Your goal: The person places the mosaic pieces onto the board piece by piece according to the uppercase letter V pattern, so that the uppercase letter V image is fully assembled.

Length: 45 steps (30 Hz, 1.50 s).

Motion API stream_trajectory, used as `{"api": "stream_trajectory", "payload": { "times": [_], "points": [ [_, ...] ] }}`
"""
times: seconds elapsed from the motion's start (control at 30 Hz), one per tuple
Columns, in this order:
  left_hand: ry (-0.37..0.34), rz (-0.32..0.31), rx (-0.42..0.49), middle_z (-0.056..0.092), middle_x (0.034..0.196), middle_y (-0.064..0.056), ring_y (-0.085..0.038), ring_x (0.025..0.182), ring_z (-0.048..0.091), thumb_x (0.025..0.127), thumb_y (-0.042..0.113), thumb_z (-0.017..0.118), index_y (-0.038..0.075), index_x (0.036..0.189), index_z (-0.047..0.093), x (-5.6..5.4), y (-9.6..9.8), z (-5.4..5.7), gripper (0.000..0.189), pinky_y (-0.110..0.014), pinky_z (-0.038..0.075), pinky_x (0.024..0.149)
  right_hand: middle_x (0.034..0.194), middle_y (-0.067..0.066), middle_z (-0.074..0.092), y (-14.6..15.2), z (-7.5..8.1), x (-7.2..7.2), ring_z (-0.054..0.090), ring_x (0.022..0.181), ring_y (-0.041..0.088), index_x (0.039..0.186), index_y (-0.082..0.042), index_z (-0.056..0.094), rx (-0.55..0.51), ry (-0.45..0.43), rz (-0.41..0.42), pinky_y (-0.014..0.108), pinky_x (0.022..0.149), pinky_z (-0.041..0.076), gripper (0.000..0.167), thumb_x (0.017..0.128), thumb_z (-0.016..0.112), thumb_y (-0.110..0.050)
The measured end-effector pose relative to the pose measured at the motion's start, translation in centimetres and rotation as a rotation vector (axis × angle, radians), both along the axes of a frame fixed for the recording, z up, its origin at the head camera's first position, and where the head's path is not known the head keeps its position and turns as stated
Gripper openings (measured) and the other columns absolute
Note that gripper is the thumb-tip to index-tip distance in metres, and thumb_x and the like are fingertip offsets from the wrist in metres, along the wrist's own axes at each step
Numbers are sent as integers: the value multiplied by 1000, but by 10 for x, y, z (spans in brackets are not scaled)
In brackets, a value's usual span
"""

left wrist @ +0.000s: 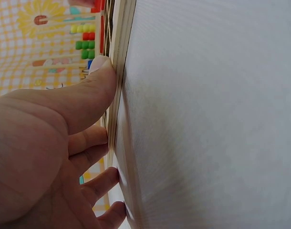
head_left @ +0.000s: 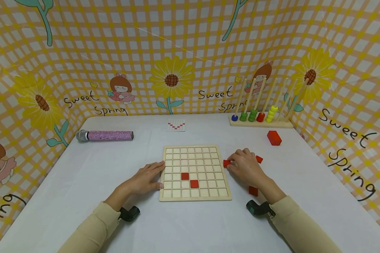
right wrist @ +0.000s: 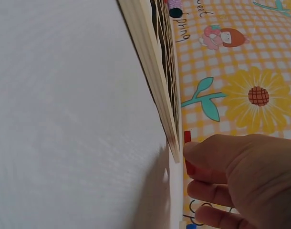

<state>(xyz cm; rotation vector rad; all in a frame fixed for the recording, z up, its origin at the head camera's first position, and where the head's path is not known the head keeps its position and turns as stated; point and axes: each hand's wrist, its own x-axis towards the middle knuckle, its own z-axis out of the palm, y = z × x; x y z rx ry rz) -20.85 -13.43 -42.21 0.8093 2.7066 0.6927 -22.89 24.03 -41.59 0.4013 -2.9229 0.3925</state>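
Note:
A wooden grid board (head_left: 194, 162) lies on the table with two red square tiles, one tile (head_left: 185, 176) a row above and left of the other tile (head_left: 194, 183). My left hand (head_left: 144, 178) rests against the board's left edge; in the left wrist view its thumb and fingertips touch the wooden rim (left wrist: 118, 57). Just off the board's right edge, my right hand (head_left: 247, 167) pinches a red tile (head_left: 226, 163) between thumb and fingers, and that tile (right wrist: 187, 138) shows edge-on in the right wrist view. Other red tiles lie near this hand, one (head_left: 253, 190) below its wrist and one (head_left: 259, 159) beyond it.
Behind the board lies a small pattern card (head_left: 176, 125) with a red V of squares. A glittery microphone (head_left: 109, 135) is at the back left. A bead rack (head_left: 261, 123) with upright rods stands at the back right, and a red block (head_left: 274, 138) sits before it.

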Motion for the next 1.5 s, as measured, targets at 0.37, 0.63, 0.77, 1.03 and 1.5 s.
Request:
{"api": "stream_trajectory", "payload": {
  "times": [0.37,0.63,0.77,1.03,1.5],
  "points": [
    [-1,-2,4,24,157,-12,-41,142,21,90,28,63,2,148,28,0,0,0,73,-61,22,111,100,11,64,-11,6,5,47,98,29,100,-7,71,20,63,64,41,80,39,26,80,73,-23],
    [0,-3,2,24,157,-12,-40,143,21,90,28,63,2,148,27,0,0,0,73,-61,22,111,98,9,64,-20,9,8,48,96,28,97,-7,71,20,112,116,42,79,39,25,78,75,-23],
    [5,-1,1,24,157,-12,-40,143,21,90,29,63,3,148,27,-1,-1,-1,73,-60,22,112,99,9,64,-26,10,11,48,97,27,97,-7,71,30,107,123,43,81,40,26,78,76,-25],
    [-4,6,1,24,157,-11,-40,143,21,90,29,63,3,148,28,-1,0,0,73,-60,21,112,99,7,64,-41,10,16,49,95,25,96,-8,71,40,121,151,40,80,41,24,80,74,-25],
    [-6,6,13,24,157,-11,-39,143,21,90,27,64,3,148,27,0,-1,0,73,-60,22,112,94,2,62,-65,9,20,47,93,21,92,-11,71,28,158,223,39,82,40,20,79,75,-25]
  ]
}}
